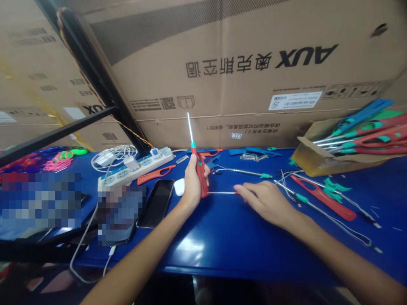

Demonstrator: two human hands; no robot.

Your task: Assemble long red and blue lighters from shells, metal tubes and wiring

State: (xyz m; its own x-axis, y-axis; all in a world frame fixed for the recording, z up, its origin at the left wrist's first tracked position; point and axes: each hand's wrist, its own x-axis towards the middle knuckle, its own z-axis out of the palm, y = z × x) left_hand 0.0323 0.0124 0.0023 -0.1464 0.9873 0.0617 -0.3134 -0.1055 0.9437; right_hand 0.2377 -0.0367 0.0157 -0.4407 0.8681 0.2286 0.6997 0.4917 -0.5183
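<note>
My left hand [192,178] is closed around a long-necked red lighter [201,176], whose metal tube points up and whose collar is green. In my right hand [262,197] I grip a screwdriver [222,193]; its thin shaft runs left to the lower end of the lighter's handle. Whether the tip sits in a screw is too small to tell. Right of that hand lie a red handle shell [324,197] and metal tubes [330,222] with green collars and white wires. Behind my left hand are blue and red handle parts [211,152].
An open carton [310,163] holding several lighters stands at the right. A power strip [136,167] with chargers and white cables, an orange handle shell [156,174], a black phone [156,203] and a white case [179,187] lie left. A large cardboard box [203,93] rises behind the blue table [216,245].
</note>
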